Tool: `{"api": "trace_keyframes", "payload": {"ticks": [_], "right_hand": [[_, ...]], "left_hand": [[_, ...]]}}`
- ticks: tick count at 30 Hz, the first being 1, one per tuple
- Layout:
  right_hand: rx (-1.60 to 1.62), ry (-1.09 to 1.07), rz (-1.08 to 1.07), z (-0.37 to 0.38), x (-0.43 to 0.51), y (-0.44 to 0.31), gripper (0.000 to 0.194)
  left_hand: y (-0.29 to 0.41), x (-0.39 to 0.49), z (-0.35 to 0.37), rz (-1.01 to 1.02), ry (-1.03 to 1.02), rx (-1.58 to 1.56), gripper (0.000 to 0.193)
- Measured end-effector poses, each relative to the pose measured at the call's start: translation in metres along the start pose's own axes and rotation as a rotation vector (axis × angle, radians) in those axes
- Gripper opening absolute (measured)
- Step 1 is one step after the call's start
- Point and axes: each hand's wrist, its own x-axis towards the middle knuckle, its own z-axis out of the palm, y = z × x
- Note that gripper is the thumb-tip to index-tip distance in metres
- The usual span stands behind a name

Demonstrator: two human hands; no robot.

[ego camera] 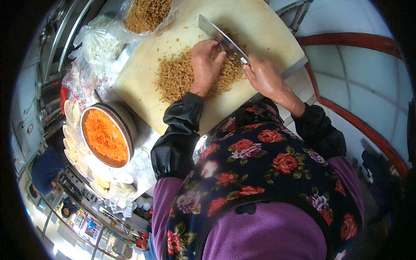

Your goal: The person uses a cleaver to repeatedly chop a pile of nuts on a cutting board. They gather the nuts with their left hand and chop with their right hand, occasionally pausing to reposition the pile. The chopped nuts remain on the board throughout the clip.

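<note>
My right hand grips the handle of a cleaver. Its broad metal blade slants up and left over finely chopped brown food. Close beside the blade, my left hand rests in the same heap with its fingers bent and the thumb apart. Whether those fingers pinch any food or touch the blade is hidden. Beneath both hands lies a large pale cutting board, with small crumbs scattered over it. More of the chopped food spreads behind the blade, to its upper right.
At the board's far left edge sits a clear plastic bag of brown chopped food. Shredded carrot fills a round bowl on the left, near stacked pale containers and plastic bags. People stand farther off, lower left.
</note>
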Motion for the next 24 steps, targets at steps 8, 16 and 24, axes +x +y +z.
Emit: {"api": "trace_keyframes", "payload": {"ticks": [8, 16, 24], "right_hand": [[-0.153, -0.036, 0.009, 0.021, 0.037, -0.016, 0.018], [0.086, 0.051, -0.053, 0.003, 0.017, 0.011, 0.020], [-0.112, -0.097, 0.003, 0.009, 0.024, -0.006, 0.020]], "left_hand": [[0.000, -0.003, 0.013, 0.121, -0.007, 0.094, 0.014], [0.003, -0.008, 0.003, 0.125, 0.018, 0.049, 0.016], [-0.003, -0.005, 0.013, 0.154, -0.009, 0.094, 0.010]]}}
